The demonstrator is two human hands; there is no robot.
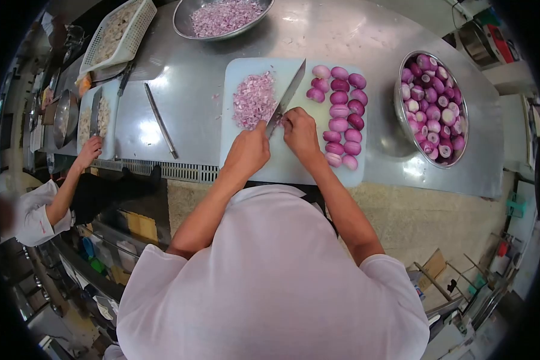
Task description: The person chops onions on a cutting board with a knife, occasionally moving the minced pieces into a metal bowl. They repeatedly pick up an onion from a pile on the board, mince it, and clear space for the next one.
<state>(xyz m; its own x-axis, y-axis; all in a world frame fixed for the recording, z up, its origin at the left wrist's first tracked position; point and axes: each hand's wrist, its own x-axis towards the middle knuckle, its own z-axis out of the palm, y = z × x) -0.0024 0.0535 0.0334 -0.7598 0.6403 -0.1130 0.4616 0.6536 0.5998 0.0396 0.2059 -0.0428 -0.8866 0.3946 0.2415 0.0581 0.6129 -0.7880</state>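
Observation:
My left hand (250, 150) is wrapped round the handle of a kitchen knife (290, 90), whose broad blade slants away to the upper right over a white cutting board (234, 162). Close against the blade, my right hand (300, 131) has its fingers curled and pressed together on a piece of red onion, mostly hidden by the fingers. Chopped red onion (254, 101) lies heaped left of the blade. Peeled red onion halves (339, 111) stand in rows along the board's right side.
A metal bowl (400, 102) of peeled red onions sits at right, another bowl (189, 37) of chopped onion at the back. A sharpening steel (160, 122) lies left of my board. Further left, a co-worker's hand (90, 150) holds a knife over another board, near a white basket (129, 45).

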